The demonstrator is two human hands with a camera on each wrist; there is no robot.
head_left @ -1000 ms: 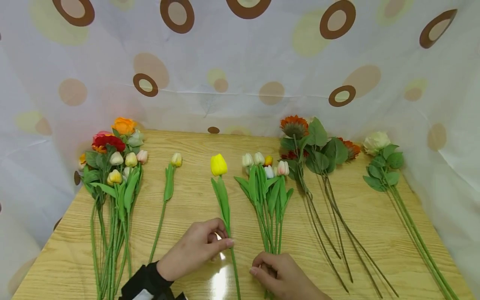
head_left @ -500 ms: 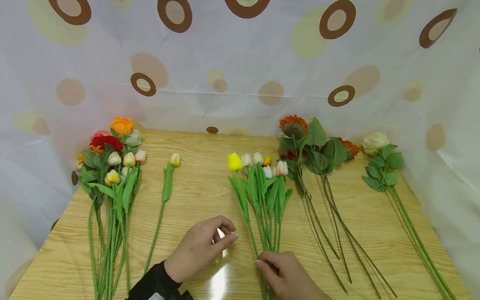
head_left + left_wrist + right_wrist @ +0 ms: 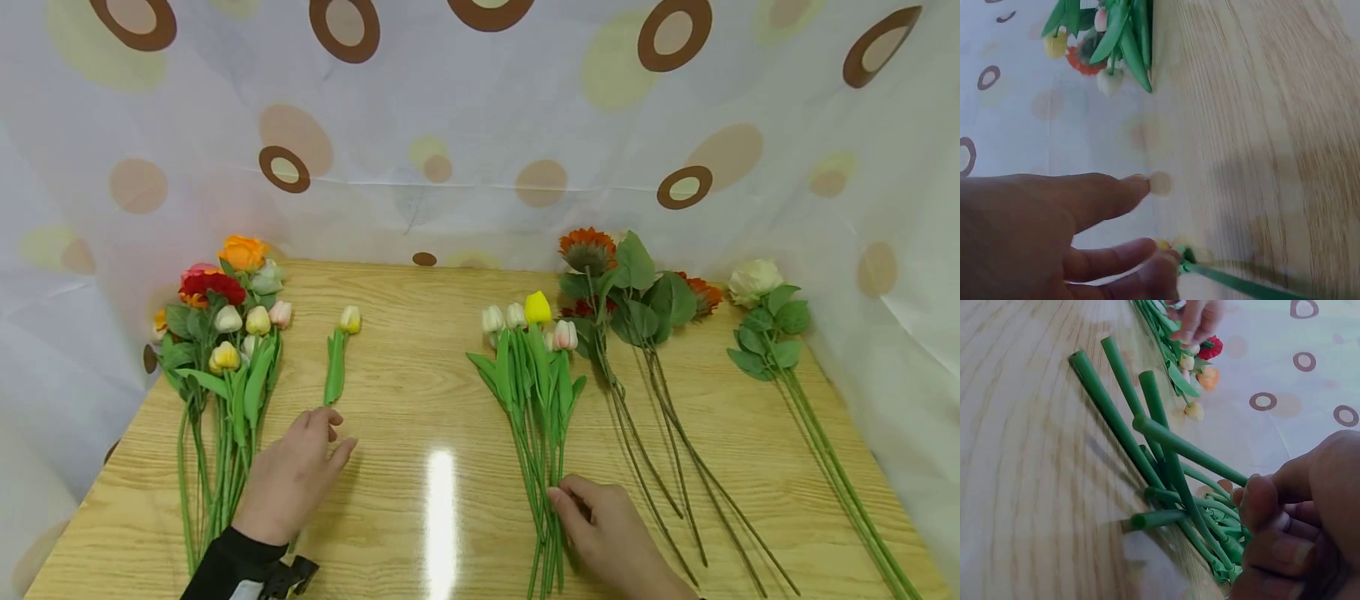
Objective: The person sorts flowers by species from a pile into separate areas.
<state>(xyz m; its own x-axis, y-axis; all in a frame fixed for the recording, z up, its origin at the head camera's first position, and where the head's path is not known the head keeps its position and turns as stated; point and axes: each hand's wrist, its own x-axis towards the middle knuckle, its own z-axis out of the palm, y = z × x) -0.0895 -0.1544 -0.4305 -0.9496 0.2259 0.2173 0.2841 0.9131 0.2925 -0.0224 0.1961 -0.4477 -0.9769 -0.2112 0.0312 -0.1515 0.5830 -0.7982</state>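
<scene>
My right hand (image 3: 607, 529) pinches the green stem (image 3: 1191, 453) of a bright yellow tulip (image 3: 537, 307) between thumb and fingers. That bloom lies over a bunch of white and pink tulips (image 3: 504, 367), whose cut stem ends fan out beneath the hand in the right wrist view. On the left, my left hand (image 3: 296, 475) reaches over the stem of a lone pale yellow tulip (image 3: 350, 320), with thumb and fingers apart. The hand hides most of that stem in the head view. In the left wrist view the stem (image 3: 1235, 281) runs just beyond the fingertips.
A mixed bunch with red and orange blooms (image 3: 213, 287) lies at the left of the wooden table (image 3: 405, 400). Orange flowers (image 3: 588, 250) with brown stems lie right of the tulips, and white roses (image 3: 753, 283) farther right. A dotted curtain (image 3: 480, 125) hangs behind.
The yellow tulip has gone from my left hand to my right and moved rightward onto the tulip bunch. My left hand has swung left to the lone tulip.
</scene>
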